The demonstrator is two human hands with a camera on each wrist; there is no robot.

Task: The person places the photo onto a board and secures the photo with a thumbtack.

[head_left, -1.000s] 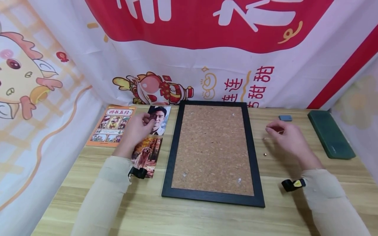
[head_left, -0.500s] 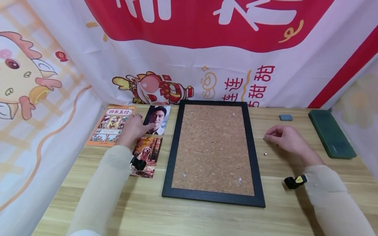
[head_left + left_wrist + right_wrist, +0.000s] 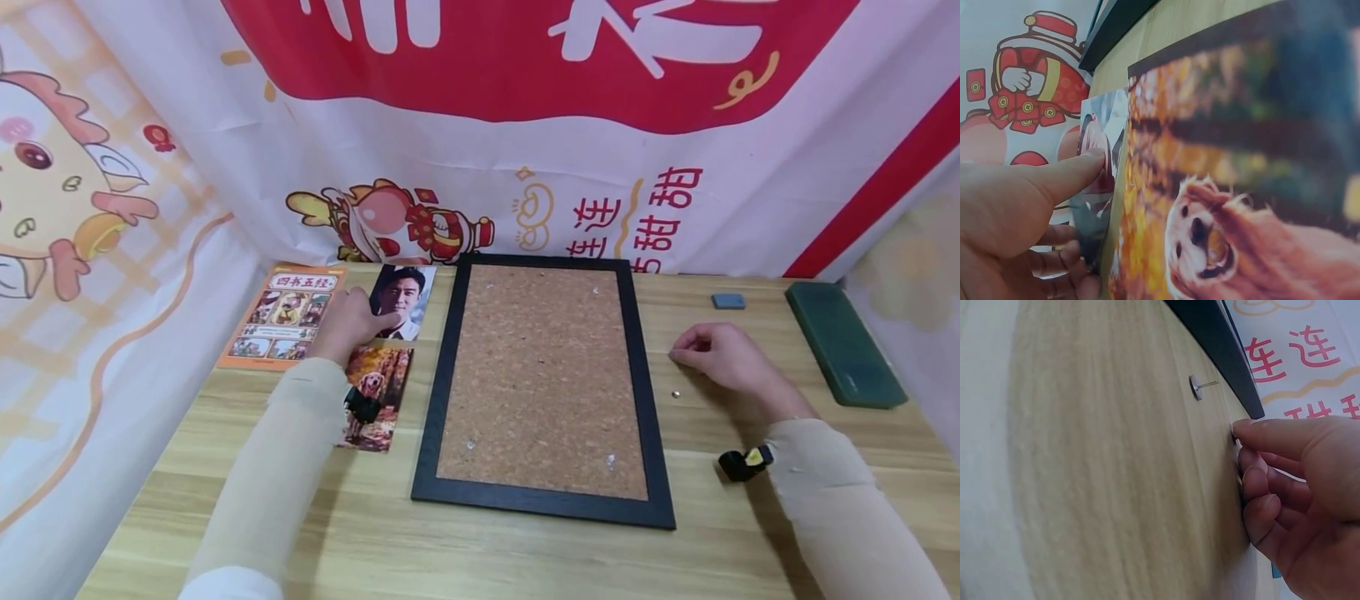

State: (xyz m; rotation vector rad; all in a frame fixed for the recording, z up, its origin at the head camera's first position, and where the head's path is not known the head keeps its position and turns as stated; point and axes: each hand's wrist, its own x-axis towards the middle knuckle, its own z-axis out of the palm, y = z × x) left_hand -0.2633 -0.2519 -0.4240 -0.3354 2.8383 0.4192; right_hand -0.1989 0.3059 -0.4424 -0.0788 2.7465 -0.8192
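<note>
A portrait photo [image 3: 403, 292] lies at the back left above a golden retriever photo [image 3: 378, 400]. My left hand [image 3: 347, 322] is at the portrait's left side. In the left wrist view its straight thumb [image 3: 1079, 175] rests on the print, and the other fingers are bent near its edge. Right of the black-framed cork board [image 3: 543, 375], my right hand [image 3: 720, 354] is low over the table. Its thumb and index finger pinch a small thumbtack [image 3: 1235, 434], mostly hidden by the fingertips. Another thumbtack [image 3: 1197, 387] lies on the table, pin sideways in the right wrist view.
An orange comic-style booklet [image 3: 273, 329] lies at the far left, partly behind the left hand. A blue eraser [image 3: 728, 301] and a green case [image 3: 843, 343] are at the back right. Several clear pins [image 3: 611, 461] sit on the cork. A printed cloth [image 3: 465, 150] hangs behind the table.
My left hand has drawn back from over the portrait to its left side, thumb now on the print. My right hand has lowered to the upper thumbtack and taken it between its fingertips.
</note>
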